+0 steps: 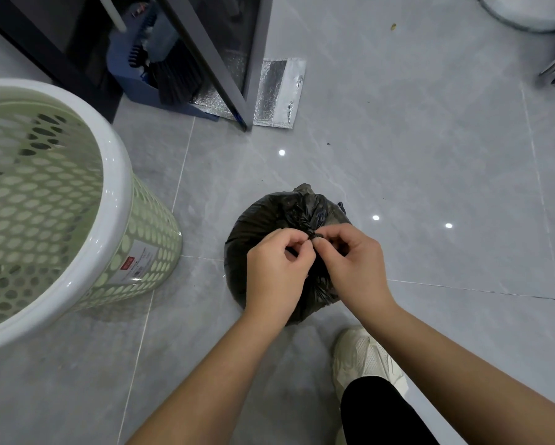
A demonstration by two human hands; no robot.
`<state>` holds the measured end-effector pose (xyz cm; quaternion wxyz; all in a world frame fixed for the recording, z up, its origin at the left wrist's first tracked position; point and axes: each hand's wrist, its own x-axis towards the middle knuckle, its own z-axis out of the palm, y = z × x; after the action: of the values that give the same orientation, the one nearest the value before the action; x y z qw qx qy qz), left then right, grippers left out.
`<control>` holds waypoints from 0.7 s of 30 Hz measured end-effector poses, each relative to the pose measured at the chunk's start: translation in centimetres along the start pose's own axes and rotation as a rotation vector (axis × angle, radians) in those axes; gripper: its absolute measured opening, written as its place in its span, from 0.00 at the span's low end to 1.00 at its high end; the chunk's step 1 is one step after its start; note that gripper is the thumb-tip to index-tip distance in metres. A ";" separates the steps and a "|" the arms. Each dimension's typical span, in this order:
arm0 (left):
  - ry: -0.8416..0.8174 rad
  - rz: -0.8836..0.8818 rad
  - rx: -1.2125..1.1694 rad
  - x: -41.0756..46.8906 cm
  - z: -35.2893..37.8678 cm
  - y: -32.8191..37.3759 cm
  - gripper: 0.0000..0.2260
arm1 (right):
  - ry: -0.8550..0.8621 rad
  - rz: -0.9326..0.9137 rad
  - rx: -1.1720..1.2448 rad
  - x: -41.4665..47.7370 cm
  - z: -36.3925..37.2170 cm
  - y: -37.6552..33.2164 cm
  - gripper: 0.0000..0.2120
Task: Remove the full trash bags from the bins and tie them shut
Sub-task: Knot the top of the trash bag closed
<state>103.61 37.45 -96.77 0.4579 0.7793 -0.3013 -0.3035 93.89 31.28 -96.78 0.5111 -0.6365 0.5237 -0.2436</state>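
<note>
A full black trash bag stands on the grey tiled floor in the middle of the view, its top gathered into a twisted neck. My left hand and my right hand meet above the bag, each pinching a strand of the black plastic at the knot. The fingertips touch at the knot, and the hands hide the near half of the bag. A pale green perforated bin with a white rim stands at the left, with no bag visible inside it.
A dark cabinet frame with a blue dustpan and black brush stands at the top. A silver foil pouch lies beside it. My white shoe is just below the bag. A metal object sits top right.
</note>
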 end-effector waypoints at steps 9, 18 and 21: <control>-0.246 0.020 0.037 2.3 -2.2 0.5 0.04 | -0.360 0.205 0.176 1.0 -2.1 -1.1 0.05; -0.358 0.218 0.190 2.5 -3.0 0.4 0.04 | -0.297 0.300 0.234 0.7 -2.0 -1.1 0.05; -0.376 0.268 0.219 2.8 -2.8 0.9 0.04 | -0.332 0.359 0.290 0.8 -2.3 -1.1 0.06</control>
<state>107.30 36.52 -95.35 0.3430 0.7073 -0.5128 -0.3453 92.65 29.58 -95.13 0.7105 -0.4850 0.4969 -0.1142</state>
